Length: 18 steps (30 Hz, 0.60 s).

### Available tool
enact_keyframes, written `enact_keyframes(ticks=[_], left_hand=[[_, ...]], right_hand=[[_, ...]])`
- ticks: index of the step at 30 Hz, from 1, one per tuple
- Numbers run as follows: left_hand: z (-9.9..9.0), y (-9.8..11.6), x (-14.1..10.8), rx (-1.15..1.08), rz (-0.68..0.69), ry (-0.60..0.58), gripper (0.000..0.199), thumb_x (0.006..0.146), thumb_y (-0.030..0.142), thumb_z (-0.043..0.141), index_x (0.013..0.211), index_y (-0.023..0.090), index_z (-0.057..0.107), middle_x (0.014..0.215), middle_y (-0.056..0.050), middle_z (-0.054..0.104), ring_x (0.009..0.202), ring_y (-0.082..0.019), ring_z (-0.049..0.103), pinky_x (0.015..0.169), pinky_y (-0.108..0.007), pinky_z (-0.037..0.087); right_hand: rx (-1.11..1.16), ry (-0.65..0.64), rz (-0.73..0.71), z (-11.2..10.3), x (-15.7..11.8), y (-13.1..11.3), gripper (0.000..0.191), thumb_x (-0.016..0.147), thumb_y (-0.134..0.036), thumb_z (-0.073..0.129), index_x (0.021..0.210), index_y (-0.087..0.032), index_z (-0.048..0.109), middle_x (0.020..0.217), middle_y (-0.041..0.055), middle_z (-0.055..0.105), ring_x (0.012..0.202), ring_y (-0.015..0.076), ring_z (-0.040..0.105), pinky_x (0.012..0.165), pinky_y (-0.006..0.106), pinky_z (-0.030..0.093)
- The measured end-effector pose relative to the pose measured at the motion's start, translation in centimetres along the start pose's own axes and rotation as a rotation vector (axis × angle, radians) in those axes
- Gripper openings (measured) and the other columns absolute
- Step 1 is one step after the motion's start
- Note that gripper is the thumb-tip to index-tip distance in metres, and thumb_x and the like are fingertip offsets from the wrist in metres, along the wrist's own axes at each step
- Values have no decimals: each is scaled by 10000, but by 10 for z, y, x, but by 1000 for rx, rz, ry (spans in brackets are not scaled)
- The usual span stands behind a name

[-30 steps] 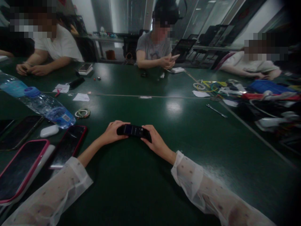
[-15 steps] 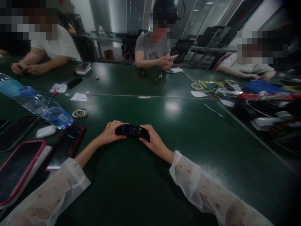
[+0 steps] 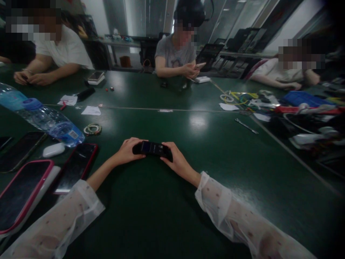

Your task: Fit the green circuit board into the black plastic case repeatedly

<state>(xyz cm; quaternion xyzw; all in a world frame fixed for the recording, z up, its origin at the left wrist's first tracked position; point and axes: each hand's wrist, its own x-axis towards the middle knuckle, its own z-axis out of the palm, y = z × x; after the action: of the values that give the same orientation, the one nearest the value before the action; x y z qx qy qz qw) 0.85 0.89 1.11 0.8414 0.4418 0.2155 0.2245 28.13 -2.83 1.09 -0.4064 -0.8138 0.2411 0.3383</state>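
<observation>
A black smart band (image 3: pixel 153 148), its small screen lit with white marks, is held level just over the green table at the middle of the head view. My left hand (image 3: pixel 128 152) grips its left end, fingers behind and thumb at the near edge. At the other end, my right hand (image 3: pixel 176 161) pinches the band the same way. The undersides of both ends are hidden by my fingers. Left of my left hand lie a red-edged phone (image 3: pixel 77 165) and a beaded bracelet (image 3: pixel 92 129).
A water bottle (image 3: pixel 54 122) lies at the left, near a white earbud case (image 3: pixel 54 149) and a pink-cased phone (image 3: pixel 23 194). A wrench (image 3: pixel 246 126) rests to the right, before cables (image 3: pixel 242 97) and a blue tray (image 3: pixel 307 98). Three people sit across the green table (image 3: pixel 151 208).
My hands and the smart band keep the same hold and pose. The person at the far right has brought one arm up, away from the other hand. The view has shifted very slightly.
</observation>
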Motion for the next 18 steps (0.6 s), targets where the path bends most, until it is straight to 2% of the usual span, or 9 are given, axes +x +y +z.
enact_keyframes(ticks=[4, 11, 18], left_hand=[[2, -4, 0, 5, -17, 15, 575, 744, 471, 720, 1244, 257, 536, 1251, -61, 587, 1183, -289, 496, 1022, -463, 325], [3, -6, -1, 8, -34, 18, 607, 738, 494, 725, 1246, 231, 521, 1256, -83, 573, 1186, -292, 501, 1030, -462, 328], [4, -9, -2, -3, -39, 20, 615, 741, 505, 723, 1251, 232, 512, 1256, -88, 573, 1188, -292, 500, 1034, -478, 327]], right_hand=[[6, -7, 16, -2, 0, -2, 596, 831, -171, 631, 1347, -264, 349, 1283, 96, 500, 1191, 257, 540, 1019, 513, 466], [7, 0, 28, 1, 0, 2, 634, 817, -172, 658, 1358, -255, 339, 1293, 95, 502, 1201, 245, 532, 1037, 484, 455], [20, -24, 34, 1, -1, 2, 634, 830, -184, 645, 1371, -272, 326, 1298, 96, 500, 1197, 257, 543, 1024, 520, 464]])
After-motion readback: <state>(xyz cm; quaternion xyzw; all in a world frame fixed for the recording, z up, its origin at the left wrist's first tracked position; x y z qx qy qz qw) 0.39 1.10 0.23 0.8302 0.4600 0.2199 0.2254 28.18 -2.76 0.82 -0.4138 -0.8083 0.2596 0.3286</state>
